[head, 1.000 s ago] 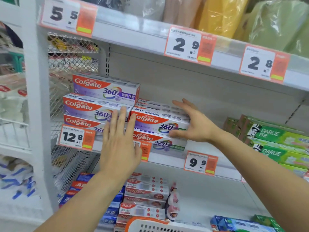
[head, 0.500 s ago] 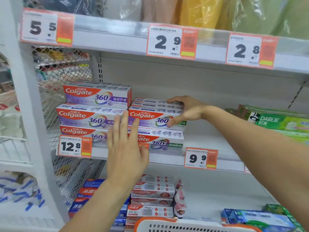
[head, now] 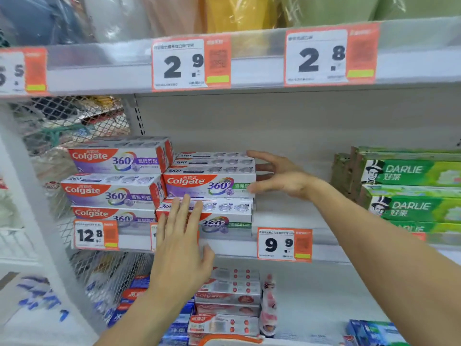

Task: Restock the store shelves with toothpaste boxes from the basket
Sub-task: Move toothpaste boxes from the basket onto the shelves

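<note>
A white store shelf [head: 287,218] is running across the view under orange price tags. At its left end three purple Colgate boxes [head: 112,193] are sitting stacked, and just beside them two green-labelled Colgate stacks [head: 209,186]. The left hand [head: 182,248] is resting straight, closed fingers on the lower front box; the right hand [head: 279,174], fingers spread and relaxed, is hovering at the upper box's right end. These cartons are probably light, stiff, slick; ends grip best. Three Darlie boxes [head: 409,191] are showing rightward.

red-and-purple Colgate boxes [head: 209,182], green Darlie boxes [head: 409,171], orange-and-white price tags [head: 284,244]
</note>
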### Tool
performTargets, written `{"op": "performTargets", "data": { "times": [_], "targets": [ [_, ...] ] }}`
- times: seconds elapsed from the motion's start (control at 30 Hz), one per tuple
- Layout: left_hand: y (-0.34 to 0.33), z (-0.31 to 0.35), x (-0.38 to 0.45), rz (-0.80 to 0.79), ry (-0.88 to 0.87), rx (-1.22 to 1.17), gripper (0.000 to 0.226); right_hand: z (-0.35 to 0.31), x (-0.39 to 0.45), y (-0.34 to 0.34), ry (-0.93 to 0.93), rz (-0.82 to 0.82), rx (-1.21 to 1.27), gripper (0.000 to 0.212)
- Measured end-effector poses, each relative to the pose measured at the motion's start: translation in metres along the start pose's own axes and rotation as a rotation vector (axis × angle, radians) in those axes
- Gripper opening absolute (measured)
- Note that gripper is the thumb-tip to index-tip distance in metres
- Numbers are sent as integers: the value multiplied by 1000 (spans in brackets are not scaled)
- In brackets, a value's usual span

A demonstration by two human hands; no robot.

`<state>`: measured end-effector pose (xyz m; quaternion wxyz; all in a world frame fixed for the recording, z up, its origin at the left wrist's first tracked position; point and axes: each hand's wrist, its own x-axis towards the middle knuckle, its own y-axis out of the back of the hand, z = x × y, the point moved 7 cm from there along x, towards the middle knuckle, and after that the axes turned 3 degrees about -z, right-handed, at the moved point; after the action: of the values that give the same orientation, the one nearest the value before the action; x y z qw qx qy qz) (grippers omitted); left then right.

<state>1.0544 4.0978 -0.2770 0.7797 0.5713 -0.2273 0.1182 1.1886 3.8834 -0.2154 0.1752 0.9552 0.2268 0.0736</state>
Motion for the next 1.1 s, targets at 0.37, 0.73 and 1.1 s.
{"op": "performTargets", "data": {
  "times": [0.37, 0.73, 1.1],
  "targets": [
    [-8, 7, 4, -7, 57, 20, 82, 4, -6, -8, 47, 42, -28, 104],
    [13, 15, 3, 88, 4, -57, 73, -16, -56, -11, 13, 247, -173, 101],
    [-70, 157, -94, -455, -453, -321, 6, 116, -294, -47, -239, 356, -30, 10]
  ]
}}
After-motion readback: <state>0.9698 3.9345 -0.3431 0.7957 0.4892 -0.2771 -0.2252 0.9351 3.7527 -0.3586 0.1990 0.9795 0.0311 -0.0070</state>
